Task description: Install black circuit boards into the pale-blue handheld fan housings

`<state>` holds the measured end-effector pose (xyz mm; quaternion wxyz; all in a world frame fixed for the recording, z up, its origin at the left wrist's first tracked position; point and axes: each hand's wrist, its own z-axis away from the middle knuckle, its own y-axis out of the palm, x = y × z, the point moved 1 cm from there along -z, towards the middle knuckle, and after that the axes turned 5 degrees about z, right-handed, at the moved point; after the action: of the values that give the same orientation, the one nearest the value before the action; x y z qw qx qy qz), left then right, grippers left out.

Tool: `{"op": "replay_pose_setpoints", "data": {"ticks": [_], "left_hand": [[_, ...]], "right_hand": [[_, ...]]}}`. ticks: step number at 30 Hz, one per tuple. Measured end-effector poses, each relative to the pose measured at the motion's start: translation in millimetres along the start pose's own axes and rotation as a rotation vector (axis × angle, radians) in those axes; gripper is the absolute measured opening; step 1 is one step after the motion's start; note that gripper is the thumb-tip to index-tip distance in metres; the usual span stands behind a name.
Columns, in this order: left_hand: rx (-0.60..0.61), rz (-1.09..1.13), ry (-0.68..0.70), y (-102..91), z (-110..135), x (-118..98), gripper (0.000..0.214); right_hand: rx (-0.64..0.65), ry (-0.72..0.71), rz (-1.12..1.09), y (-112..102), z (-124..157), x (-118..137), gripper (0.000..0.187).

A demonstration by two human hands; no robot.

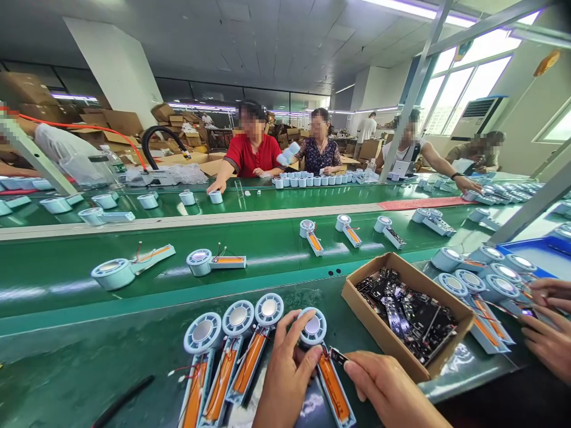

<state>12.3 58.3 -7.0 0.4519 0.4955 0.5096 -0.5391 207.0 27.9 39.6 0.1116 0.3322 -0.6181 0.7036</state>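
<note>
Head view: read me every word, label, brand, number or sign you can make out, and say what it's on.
No text is legible.
Orange strip below the left hand: any print too small to read.
Black circuit boards in the cardboard box: pale markings, too small and blurred.
Air conditioner: too far off to read.

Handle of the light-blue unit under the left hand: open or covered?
Open: no cover hides the orange strip inside the handle.

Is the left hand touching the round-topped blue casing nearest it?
Touching. The head view shows the left hand gripping the round-topped blue casing at its rim, with no visible gap.
</note>
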Motion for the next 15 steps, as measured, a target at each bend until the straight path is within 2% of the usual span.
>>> {"op": "replay_pose_setpoints", "data": {"ticks": [4, 9, 11, 15], "left_hand": [[-0.012, -0.042, 0.013, 2.4, -1.8, -4.9, 0.047], [-0.05, -0.161, 0.069, 7.9, -6.6, -10.5, 0.057], [-0.097, -0.186, 0.105, 11.2, -7.5, -10.5, 0.058], [-0.169, -0.136, 0.125, 17.2, -4.0, -4.2, 0.054]], "right_hand": [[-0.005, -0.001, 0.009, -0.3, -3.1, 5.2, 0.053], [-0.1, -0.014, 0.054, 9.8, -5.1, 3.1, 0.055], [-0.172, -0.031, 0.078, 19.7, -2.4, 0.2, 0.054], [-0.395, -0.021, 0.167, 39.6, 8.2, -3.7, 0.042]]}}
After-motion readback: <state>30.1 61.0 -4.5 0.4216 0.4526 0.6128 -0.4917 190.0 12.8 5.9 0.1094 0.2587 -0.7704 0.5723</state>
